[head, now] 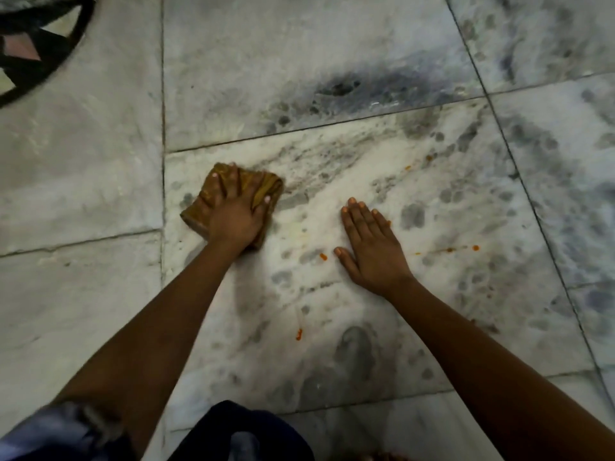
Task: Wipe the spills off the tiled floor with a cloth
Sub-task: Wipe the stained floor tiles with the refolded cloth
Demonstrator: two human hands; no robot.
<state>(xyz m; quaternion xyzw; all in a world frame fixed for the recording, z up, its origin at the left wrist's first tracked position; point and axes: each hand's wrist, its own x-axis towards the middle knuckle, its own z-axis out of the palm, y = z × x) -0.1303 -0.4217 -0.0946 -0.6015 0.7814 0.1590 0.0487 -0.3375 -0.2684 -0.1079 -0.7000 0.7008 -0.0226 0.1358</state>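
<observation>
No writing or label shows anywhere here. The person's left hand [233,216] presses down on a folded, mustard-brown cloth [233,201], a soft crumpled square lying on the pale grey-veined marble tiled floor [100,168] near the left edge of the central tile; the fingers are spread apart across the fabric, thumb out at its right side. The right hand [372,247] lies flat on the bare stone just right of the cloth, fingers straight and close together, thumb splayed left. Small orange spills [476,247] dot the same tile: one speck just beside the right thumb, a streak and drops off to the right, another nearer the dark blue clothing [239,434]. A dark curved patterned mat [43,48] sits at the upper left.
</observation>
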